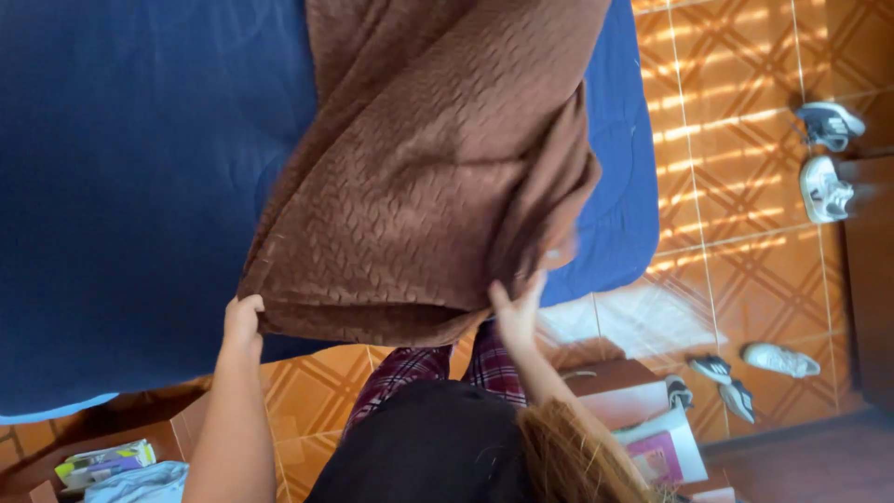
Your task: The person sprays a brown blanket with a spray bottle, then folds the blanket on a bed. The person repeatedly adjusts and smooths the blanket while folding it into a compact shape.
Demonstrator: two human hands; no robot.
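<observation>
Two hands are holding up a brown textured blanket over a bed with a dark blue cover.

The left hand is gripping the blanket's lower corner, fingers curled shut around the hem. The right hand is pinching the opposite bunched edge, its fingers reaching up into the folds. Pale sneakers are lying well apart on the orange tiled floor.

We count what lies here.
One brown blanket, one blue bed, five shoes, two hands.
</observation>
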